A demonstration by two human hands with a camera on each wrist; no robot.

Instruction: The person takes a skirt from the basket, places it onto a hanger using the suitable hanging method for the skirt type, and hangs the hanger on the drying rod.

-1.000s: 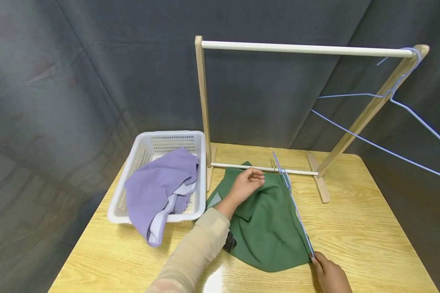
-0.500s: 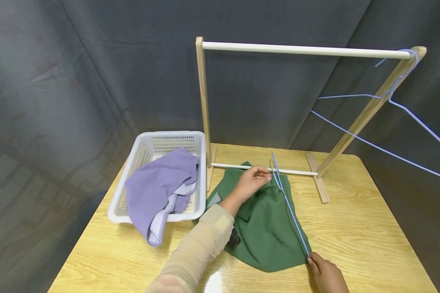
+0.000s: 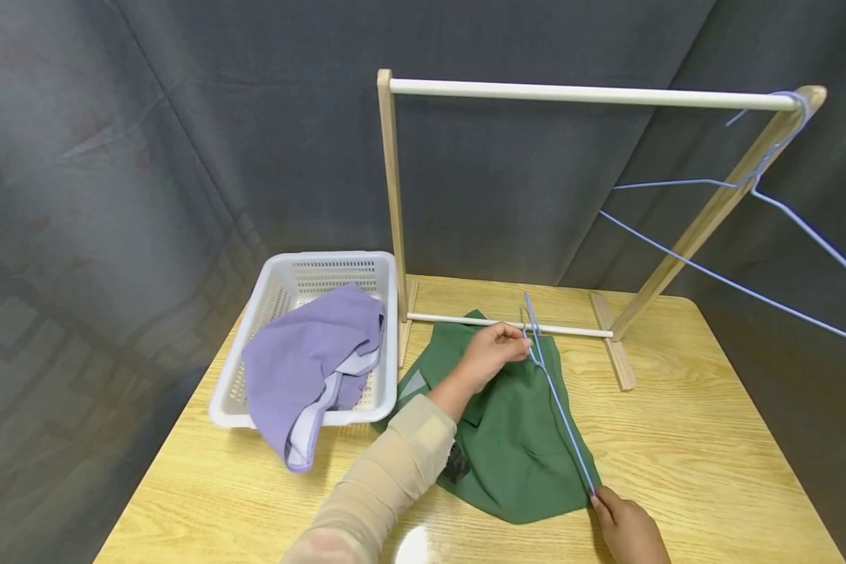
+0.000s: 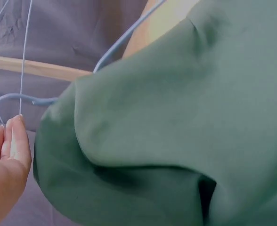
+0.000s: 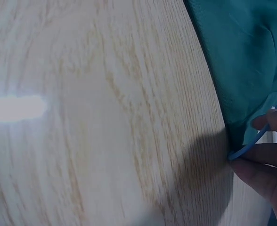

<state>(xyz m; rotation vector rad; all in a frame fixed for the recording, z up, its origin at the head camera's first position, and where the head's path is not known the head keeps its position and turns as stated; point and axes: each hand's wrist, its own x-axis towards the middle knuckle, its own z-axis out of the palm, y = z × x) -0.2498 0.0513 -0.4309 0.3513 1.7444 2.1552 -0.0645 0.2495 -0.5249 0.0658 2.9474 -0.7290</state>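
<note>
A green garment lies on the table in the head view, with a dark patch partly behind the left sleeve. A thin blue wire hanger stands slanted along its right edge. My right hand pinches the hanger's near end at the garment's lower right corner; the right wrist view shows the wire between thumb and fingers. My left hand is over the garment, fingertips right at the hanger's neck. In the left wrist view its fingers are fairly straight, close below the hanger's hook.
A white plastic basket with a purple garment draped over its front rim stands left. Behind the green garment rises a wooden rack with a white top bar. Another blue hanger hangs from the bar's right end.
My left hand has moved right to the hanger's neck. The hanger has tipped left over the garment, and my right hand has shifted slightly left with its end.
</note>
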